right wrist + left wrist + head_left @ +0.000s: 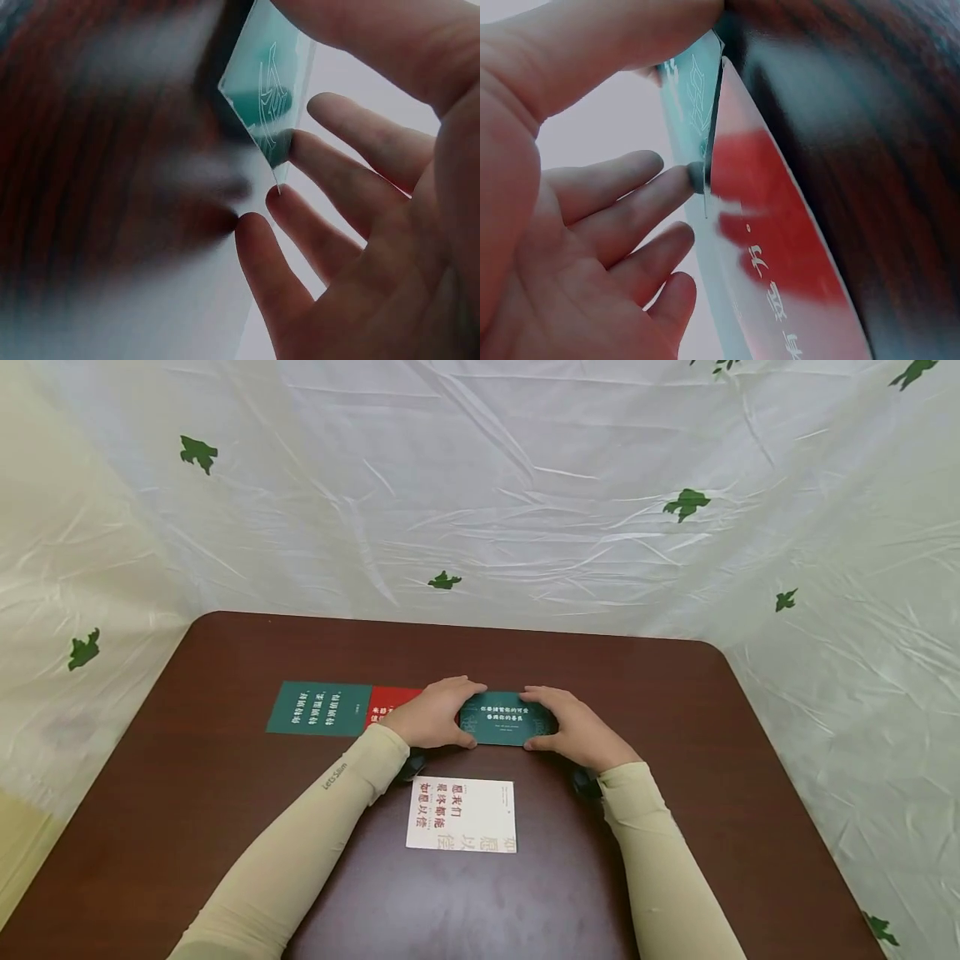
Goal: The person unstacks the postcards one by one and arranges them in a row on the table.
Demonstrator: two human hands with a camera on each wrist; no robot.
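Gripping centre-frame teal card (pixel 504 718) with left hand (pixel 426 714) and right hand (pixel 581 727); could dislodge neighbouring red card (pixel 387 697) by sliding leftward.

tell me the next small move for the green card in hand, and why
Perhaps square the held green card against the red card before letting go: the left hand and right hand hold its two ends, and the left wrist view shows its corner close by the red one's, though whether the edges meet evenly is hard to tell.
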